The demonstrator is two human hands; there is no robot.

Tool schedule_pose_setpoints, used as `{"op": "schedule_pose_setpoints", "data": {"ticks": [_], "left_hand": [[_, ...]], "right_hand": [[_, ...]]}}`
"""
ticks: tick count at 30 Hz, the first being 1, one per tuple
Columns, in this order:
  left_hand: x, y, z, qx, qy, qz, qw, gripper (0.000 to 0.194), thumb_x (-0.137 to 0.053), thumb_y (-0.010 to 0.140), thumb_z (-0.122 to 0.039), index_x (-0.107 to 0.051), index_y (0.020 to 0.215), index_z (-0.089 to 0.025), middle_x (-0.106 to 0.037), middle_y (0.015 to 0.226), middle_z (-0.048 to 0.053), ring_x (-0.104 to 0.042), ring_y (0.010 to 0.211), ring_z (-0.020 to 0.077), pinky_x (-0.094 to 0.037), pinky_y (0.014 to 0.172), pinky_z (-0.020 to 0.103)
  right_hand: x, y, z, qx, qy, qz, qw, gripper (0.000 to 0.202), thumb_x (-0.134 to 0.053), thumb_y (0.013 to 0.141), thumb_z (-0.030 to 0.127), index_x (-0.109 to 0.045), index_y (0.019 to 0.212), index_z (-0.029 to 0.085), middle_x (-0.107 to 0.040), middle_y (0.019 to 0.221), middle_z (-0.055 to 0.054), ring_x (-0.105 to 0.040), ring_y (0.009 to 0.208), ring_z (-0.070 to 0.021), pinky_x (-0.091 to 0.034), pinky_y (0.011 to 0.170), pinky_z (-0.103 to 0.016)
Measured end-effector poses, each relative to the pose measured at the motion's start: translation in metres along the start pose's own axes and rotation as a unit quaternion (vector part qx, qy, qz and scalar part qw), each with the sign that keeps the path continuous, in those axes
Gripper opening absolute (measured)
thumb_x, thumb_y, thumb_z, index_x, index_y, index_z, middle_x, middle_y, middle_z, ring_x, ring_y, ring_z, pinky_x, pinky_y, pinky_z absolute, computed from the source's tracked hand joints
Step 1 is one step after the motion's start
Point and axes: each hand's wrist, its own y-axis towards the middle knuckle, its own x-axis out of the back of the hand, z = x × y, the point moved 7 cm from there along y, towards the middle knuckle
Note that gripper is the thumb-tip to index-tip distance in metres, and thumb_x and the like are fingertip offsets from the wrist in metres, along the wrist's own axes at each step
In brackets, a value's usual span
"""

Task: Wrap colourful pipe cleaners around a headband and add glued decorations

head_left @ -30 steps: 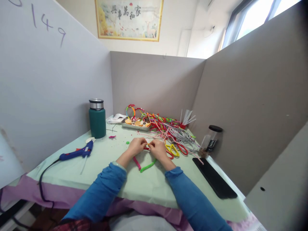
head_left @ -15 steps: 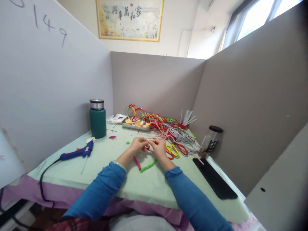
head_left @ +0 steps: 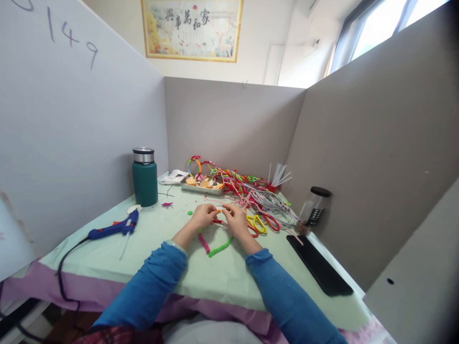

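Observation:
In the middle of the table my left hand (head_left: 203,217) pinches a small orange piece (head_left: 219,211), perhaps a bit of pipe cleaner. Close beside it, my right hand (head_left: 235,222) has thumb and forefinger pressed together; what they hold is too small to make out. Below the hands lie a pink pipe cleaner (head_left: 204,243) and a green pipe cleaner (head_left: 220,248), meeting at a corner. A bit of red (head_left: 217,221) shows between the hands. Whether these pieces join behind my fingers is hidden.
Scissors with yellow handles (head_left: 256,223) and red ones lie right of my hand. Behind are a metal tray (head_left: 202,189) and heaped pipe cleaners (head_left: 244,184). A green bottle (head_left: 145,184) and blue glue gun (head_left: 114,228) stand left; a black phone-like slab (head_left: 319,265) lies right.
My fingertips have drawn slightly apart, and the orange piece now shows at my left fingers. The pink and green pipe cleaners have barely moved.

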Motion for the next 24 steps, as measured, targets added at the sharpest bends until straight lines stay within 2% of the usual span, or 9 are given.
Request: {"op": "schedule_pose_setpoints", "data": {"ticks": [5,9,12,17,21,24], "left_hand": [[0.004,-0.004,-0.01,-0.061,0.182,-0.028,0.981,0.019,-0.049,0.078,-0.022,-0.067,0.077,-0.016,-0.068,0.072,0.005,-0.057,0.066,0.0142,-0.036,0.06,0.023],[0.001,-0.008,-0.014,-0.068,0.241,-0.009,0.968,0.022,-0.048,0.08,-0.024,-0.069,0.083,-0.018,-0.069,0.079,0.008,-0.059,0.072,0.0175,-0.037,0.063,0.024],[0.0,-0.011,-0.016,-0.07,0.257,-0.005,0.964,0.022,-0.048,0.081,-0.024,-0.069,0.085,-0.02,-0.07,0.082,0.008,-0.06,0.077,0.0189,-0.037,0.066,0.024],[0.0,-0.008,-0.014,-0.064,0.198,-0.005,0.978,0.021,-0.05,0.081,-0.024,-0.07,0.086,-0.021,-0.071,0.083,0.006,-0.06,0.075,0.0163,-0.038,0.067,0.023],[0.001,-0.005,-0.011,-0.075,0.133,-0.006,0.988,0.019,-0.051,0.078,-0.021,-0.068,0.083,-0.018,-0.068,0.069,0.003,-0.059,0.065,0.0146,-0.04,0.062,0.022],[0.0,-0.004,-0.008,-0.054,0.054,0.008,0.997,0.014,-0.052,0.077,-0.022,-0.064,0.08,-0.017,-0.065,0.061,0.001,-0.057,0.053,0.012,-0.04,0.056,0.022]], "right_hand": [[-0.005,-0.007,0.02,0.078,-0.132,0.06,0.986,0.017,-0.053,0.084,0.023,-0.069,0.092,0.022,-0.064,0.092,-0.005,-0.058,0.085,-0.0166,-0.041,0.076,-0.026],[-0.01,-0.011,0.027,0.09,-0.266,0.101,0.954,0.015,-0.053,0.085,0.023,-0.067,0.088,0.021,-0.063,0.091,-0.006,-0.055,0.081,-0.0172,-0.036,0.072,-0.028],[-0.013,-0.012,0.027,0.093,-0.317,0.122,0.936,0.015,-0.052,0.085,0.022,-0.067,0.085,0.019,-0.062,0.088,-0.007,-0.054,0.08,-0.0177,-0.034,0.071,-0.028],[-0.008,-0.009,0.018,0.049,-0.26,0.098,0.959,0.013,-0.054,0.081,0.021,-0.067,0.078,0.02,-0.063,0.082,-0.004,-0.055,0.075,-0.0152,-0.034,0.066,-0.026],[-0.004,-0.005,0.008,0.009,-0.189,0.072,0.979,0.012,-0.056,0.076,0.02,-0.067,0.069,0.019,-0.064,0.075,-0.003,-0.055,0.072,-0.0147,-0.035,0.064,-0.025],[-0.003,-0.002,0.002,-0.035,-0.114,0.056,0.991,0.012,-0.058,0.072,0.021,-0.067,0.064,0.018,-0.065,0.069,-0.002,-0.055,0.066,-0.0145,-0.036,0.062,-0.024]]}}
